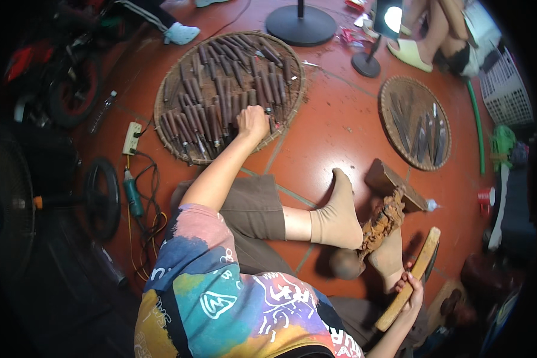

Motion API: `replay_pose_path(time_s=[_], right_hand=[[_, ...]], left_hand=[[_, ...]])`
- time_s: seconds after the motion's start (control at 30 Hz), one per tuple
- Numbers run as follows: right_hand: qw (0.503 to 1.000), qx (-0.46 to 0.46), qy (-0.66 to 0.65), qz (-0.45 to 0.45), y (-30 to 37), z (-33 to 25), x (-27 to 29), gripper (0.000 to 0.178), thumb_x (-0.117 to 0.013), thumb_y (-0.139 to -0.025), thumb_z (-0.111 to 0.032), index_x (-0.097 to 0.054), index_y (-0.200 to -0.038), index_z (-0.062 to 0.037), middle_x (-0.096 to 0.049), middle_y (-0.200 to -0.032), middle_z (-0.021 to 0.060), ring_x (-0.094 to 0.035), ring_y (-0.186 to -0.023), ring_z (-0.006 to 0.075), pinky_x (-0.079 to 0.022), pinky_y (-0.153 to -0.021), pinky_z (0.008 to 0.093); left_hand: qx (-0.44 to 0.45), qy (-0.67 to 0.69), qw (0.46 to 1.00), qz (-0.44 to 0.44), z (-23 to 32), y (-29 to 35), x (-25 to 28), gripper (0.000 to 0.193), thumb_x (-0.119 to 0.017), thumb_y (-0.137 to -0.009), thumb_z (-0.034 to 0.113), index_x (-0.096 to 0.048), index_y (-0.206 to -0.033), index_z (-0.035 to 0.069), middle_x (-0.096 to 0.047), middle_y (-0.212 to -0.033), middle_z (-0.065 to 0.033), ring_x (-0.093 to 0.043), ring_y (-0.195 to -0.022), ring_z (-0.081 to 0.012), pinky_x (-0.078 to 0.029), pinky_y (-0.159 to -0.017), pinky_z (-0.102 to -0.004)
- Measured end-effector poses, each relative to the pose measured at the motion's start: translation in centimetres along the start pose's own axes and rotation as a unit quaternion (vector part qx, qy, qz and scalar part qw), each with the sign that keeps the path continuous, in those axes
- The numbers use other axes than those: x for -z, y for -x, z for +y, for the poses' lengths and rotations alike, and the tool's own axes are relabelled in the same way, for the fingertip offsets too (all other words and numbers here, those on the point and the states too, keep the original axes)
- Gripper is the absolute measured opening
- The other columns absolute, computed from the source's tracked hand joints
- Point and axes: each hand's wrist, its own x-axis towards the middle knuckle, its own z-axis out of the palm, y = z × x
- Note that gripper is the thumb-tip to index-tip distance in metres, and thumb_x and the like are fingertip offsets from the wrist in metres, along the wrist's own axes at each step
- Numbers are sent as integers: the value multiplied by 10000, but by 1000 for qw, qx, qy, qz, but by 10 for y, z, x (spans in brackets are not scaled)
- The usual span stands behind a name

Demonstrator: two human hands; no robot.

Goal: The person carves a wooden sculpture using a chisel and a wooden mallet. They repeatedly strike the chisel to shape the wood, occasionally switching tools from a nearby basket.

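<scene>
My left hand (pixel 253 122) reaches forward onto a round woven tray (pixel 164 128) piled with several brown wooden handles (pixel 221 89). Its fingers curl down around one handle at the tray's near edge. My right hand (pixel 413 290) is low at the right, shut on the wooden shaft of a hammer-like tool (pixel 426 253) that slants up to the right. My socked feet (pixel 337 218) press against a rust-brown gnarled lump (pixel 383 222) on the red tiled floor, beside a wooden block (pixel 394 182).
A second woven tray (pixel 394 95) with several dark blades lies to the right. Lamp stand bases (pixel 300 25) and a seated person's legs (pixel 435 30) are beyond it. A power strip (pixel 131 137), green power tool (pixel 132 197), cables and a fan (pixel 101 197) sit left. A red cup (pixel 486 196) stands far right.
</scene>
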Motion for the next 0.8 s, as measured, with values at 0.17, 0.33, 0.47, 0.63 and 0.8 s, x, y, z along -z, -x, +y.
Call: replay_pose_path(time_s=[0.17, 0.33, 0.47, 0.63, 0.8], right_hand=[[999, -1, 12, 31, 7, -18, -27, 567, -631, -811, -59, -390, -1322, -7, -495, -740, 53, -491, -533, 137, -441, -461, 259], [999, 7, 19, 31, 7, -17, -23, 500, -628, -808, -69, -414, -1253, 14, -502, -738, 64, -519, -558, 150, -455, -474, 282], [999, 11, 12, 36, 13, -14, -22, 503, -626, -804, -69, -413, -1251, 18, -499, -742, 67, -529, -563, 152, -454, -473, 280], [1000, -6, 13, 23, 6, -17, -29, 478, -620, -808, -68, -435, -1242, 7, -496, -740, 55, -520, -563, 134, -434, -487, 257], [999, 9, 7, 33, 7, -12, -26, 474, -619, -806, -67, -442, -1240, 7, -489, -737, 47, -515, -563, 126, -428, -485, 249]], left_hand=[[31, -73, 996, -46, 6, -5, -13, 331, -650, -745, 346, -722, -840, 37, -698, -824, -144, -685, -811, -307, -530, -722, -404], [118, 462, 832, -284, -54, -48, -18, 136, -679, -850, 174, -636, -802, 55, -556, -592, 45, -509, -485, -43, -406, -490, -137], [-23, 586, 780, -219, -12, -9, 18, 118, -637, -891, 135, -541, -892, 67, -564, -723, 9, -548, -611, -72, -448, -570, -167], [-304, 623, 673, -258, 110, 81, 66, 163, -580, -848, -59, -488, -949, 29, -600, -838, -98, -609, -748, -178, -510, -732, -297], [-465, 566, 588, -342, 198, 124, 36, 159, -495, -841, -150, -507, -945, -29, -602, -871, -119, -650, -927, -255, -545, -832, -339]])
